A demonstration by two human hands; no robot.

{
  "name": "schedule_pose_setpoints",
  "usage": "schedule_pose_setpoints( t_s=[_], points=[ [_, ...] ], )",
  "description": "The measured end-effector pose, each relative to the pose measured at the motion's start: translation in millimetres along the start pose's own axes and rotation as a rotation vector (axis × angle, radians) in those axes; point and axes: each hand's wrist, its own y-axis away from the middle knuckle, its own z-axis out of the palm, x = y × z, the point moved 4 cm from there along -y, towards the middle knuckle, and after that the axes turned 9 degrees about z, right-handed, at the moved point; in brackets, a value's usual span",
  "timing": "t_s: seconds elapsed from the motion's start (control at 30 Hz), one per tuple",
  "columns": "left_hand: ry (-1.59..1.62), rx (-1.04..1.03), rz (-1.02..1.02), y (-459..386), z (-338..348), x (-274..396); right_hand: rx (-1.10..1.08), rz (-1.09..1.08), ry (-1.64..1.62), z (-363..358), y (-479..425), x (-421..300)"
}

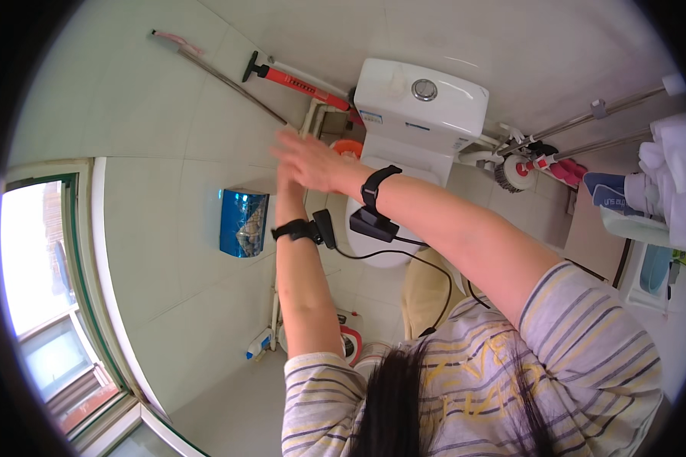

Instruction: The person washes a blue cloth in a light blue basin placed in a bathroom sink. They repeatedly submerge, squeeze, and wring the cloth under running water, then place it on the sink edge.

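Observation:
My right hand (308, 163), blurred and with its fingers apart, crosses over my left hand (289, 178) in front of the tiled wall. Most of the left hand is hidden behind it, so its fingers cannot be made out. The lower end of a thin metal pole (228, 83) appears just above the hands; whether they touch it is unclear. A black strap with a small black device sits on each wrist, with cables running from them. Right of the hands stands a white toilet (397, 134) with a round flush button (424, 89). A blue tissue box (243, 223) hangs on the wall below left.
A red hand pump (306, 88) leans beside the toilet tank, above an orange container (347, 148). Metal poles and a round brush (514, 173) are on the right, near a blue plastic basin (611, 191) and white cloths (671, 165). An open window (74, 274) is at the left.

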Motion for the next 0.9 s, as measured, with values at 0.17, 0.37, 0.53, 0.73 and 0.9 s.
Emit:
schedule_pose_setpoints(
  t_s=[0.17, 0.37, 0.53, 0.73, 0.9],
  points=[
    [0.647, 0.402, -0.164, 41, 69, 57, -0.075, 0.455, 0.194, -18, -5, 30],
    [0.653, 0.190, -0.044, 56, 64, 69, -0.139, 0.464, 0.222, -32, 9, -6],
    [0.320, 0.233, 0.229, 46, 81, 55, -0.084, 0.338, -0.234, -23, 4, -32],
    [0.236, 0.196, 0.141, 65, 150, 41, 0.012, 0.549, -0.500, -54, 55, 14],
    [0.237, 0.105, 0.223, 82, 279, -16, 0.324, 0.518, -0.679, -142, 168, 51]
  ],
)
